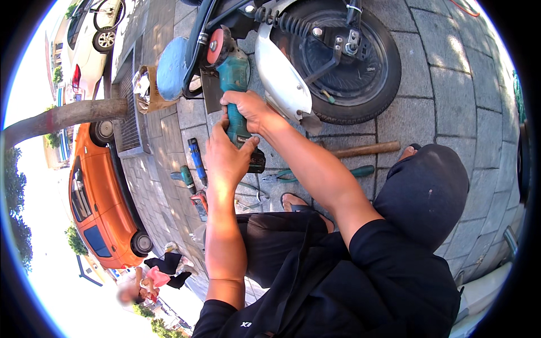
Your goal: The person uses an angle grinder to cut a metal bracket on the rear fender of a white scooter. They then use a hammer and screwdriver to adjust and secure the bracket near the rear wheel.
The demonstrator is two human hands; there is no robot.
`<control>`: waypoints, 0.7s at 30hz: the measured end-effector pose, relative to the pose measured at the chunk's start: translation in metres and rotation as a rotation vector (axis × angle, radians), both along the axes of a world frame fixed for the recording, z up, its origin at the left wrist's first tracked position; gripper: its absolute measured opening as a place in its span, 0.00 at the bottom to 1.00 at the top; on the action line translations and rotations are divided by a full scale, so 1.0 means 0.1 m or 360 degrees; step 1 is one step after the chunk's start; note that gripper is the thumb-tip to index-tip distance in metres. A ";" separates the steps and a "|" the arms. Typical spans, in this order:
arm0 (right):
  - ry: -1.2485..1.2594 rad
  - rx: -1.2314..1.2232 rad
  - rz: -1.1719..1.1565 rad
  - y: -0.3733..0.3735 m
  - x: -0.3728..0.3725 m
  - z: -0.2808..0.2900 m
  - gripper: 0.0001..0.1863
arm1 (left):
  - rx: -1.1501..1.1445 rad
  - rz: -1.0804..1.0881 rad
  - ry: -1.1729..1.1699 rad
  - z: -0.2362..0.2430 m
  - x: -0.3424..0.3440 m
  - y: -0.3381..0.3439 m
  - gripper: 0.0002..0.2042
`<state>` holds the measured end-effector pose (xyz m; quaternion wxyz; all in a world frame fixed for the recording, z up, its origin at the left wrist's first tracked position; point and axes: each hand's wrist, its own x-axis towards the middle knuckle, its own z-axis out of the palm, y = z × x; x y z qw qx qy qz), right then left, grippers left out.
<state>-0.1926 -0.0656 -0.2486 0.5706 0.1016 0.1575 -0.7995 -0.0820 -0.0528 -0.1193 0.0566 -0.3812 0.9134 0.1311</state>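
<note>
A teal angle grinder (235,76) with a red disc (215,45) points away from me, its disc against or very near a dark metal part of the two-wheeler. My right hand (248,108) is closed round the middle of its body. My left hand (225,151) grips the rear, by the black battery (256,161). To the right are a white curved panel (282,73), a coil spring (280,18) and the black wheel (360,73). A light blue rounded object (170,67) is left of the disc. Where exactly the disc touches is unclear.
On the paving lie a blue tool (196,160), a green tool (186,177), green-handled pliers (355,171) and a wooden-handled tool (372,147). A cardboard box (149,98), a tree trunk (67,118), an orange car (101,208) and people (152,281) are at left.
</note>
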 end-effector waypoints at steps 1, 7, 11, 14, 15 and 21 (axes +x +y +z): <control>0.0013 -0.0021 0.0009 -0.01 0.00 -0.01 0.08 | -0.0012 0.0000 -0.0017 0.00 0.00 -0.01 0.39; -0.0041 -0.0044 0.0015 -0.08 0.01 -0.08 0.09 | -0.0094 -0.0091 0.0011 -0.06 0.02 -0.06 0.38; -0.0013 -0.0031 0.0057 -0.08 -0.01 -0.10 0.08 | -0.0076 -0.0037 0.0006 -0.07 0.00 -0.03 0.38; 0.0060 0.0019 0.0038 -0.10 -0.03 -0.17 0.08 | 0.0029 -0.0007 0.0074 -0.18 0.00 -0.05 0.38; 0.0103 0.0033 0.0036 -0.10 -0.04 -0.21 0.07 | 0.0047 -0.0012 0.0085 -0.22 0.01 -0.06 0.38; 0.0214 0.0101 0.0046 -0.04 -0.06 -0.26 0.07 | 0.0119 -0.0035 0.0095 -0.43 0.06 -0.10 0.38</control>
